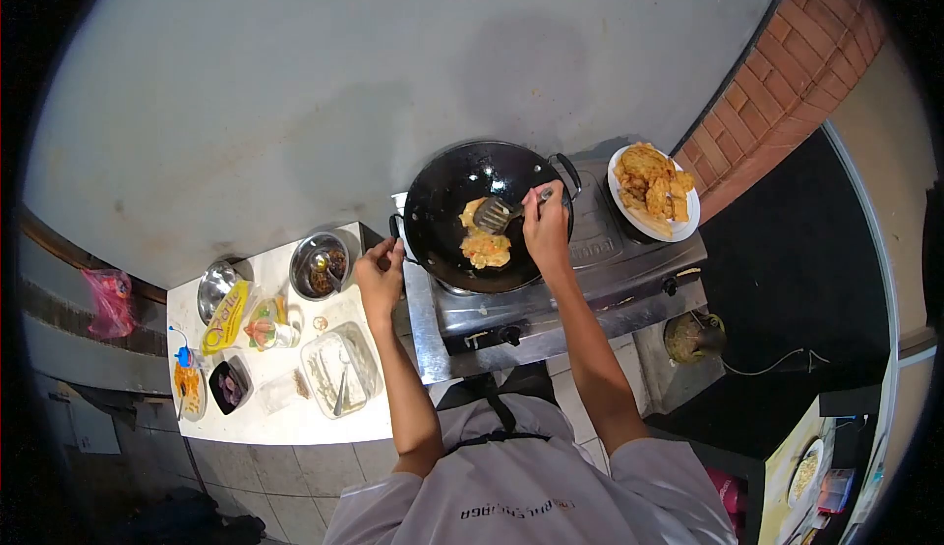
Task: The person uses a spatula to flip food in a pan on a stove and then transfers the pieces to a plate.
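Note:
A black wok point(442, 176) sits on the metal gas stove point(462, 324). Two pieces of golden battered food point(486, 248) lie in its middle. My right hand point(547, 230) is closed around the handle of a slotted metal spatula point(492, 215), whose head rests against the upper piece. At the wok's left side, my left hand point(379, 275) has its fingers closed at the wok's loop handle point(395, 227). On the stove's right end stands a white plate point(690, 223) piled with fried food point(649, 183).
A white table point(256, 425) at left bears a steel bowl point(320, 266) with a spoon, a plastic tub point(339, 368), a yellow packet point(228, 315) and a black dish point(229, 386). A green gas cylinder point(693, 337) stands below the stove, by the brick edge point(777, 83).

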Demonstrator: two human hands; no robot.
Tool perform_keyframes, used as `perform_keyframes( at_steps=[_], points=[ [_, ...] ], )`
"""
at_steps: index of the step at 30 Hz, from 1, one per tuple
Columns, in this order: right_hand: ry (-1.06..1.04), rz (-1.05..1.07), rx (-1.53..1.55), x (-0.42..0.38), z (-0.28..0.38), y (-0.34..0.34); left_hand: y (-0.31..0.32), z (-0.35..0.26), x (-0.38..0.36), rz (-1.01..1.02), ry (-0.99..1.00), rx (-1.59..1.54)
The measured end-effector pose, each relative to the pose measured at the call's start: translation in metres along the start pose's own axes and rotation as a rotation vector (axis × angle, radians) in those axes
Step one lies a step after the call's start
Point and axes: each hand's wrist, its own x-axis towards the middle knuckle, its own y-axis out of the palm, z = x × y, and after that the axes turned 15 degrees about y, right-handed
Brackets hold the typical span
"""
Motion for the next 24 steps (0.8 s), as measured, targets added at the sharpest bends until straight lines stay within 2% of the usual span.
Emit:
perform_keyframes(
  at_steps=[11, 13, 14, 21, 24],
  points=[
    [-0.025, -0.032, 0.042, -0.007, -0.004, -0.011, -0.003, -0.005, 0.001, -0.065, 0.017, -0.036],
    [0.116, -0.045, 0.172, -0.011, -0.006, -0.013, -0.004, -0.006, 0.001, -0.066, 0.005, -0.040],
    [0.092, -0.057, 0.253, -0.012, -0.003, -0.013, -0.005, -0.007, 0.000, -0.057, -0.008, -0.042],
    [0.122, -0.020, 0.196, -0.019, -0.012, -0.001, -0.002, -0.003, 0.001, -0.079, 0.023, -0.057],
    [0.046, -0.080, 0.079, -0.018, -0.016, 0.000, -0.002, -0.003, 0.000, -0.074, 0.024, -0.056]
  ],
)
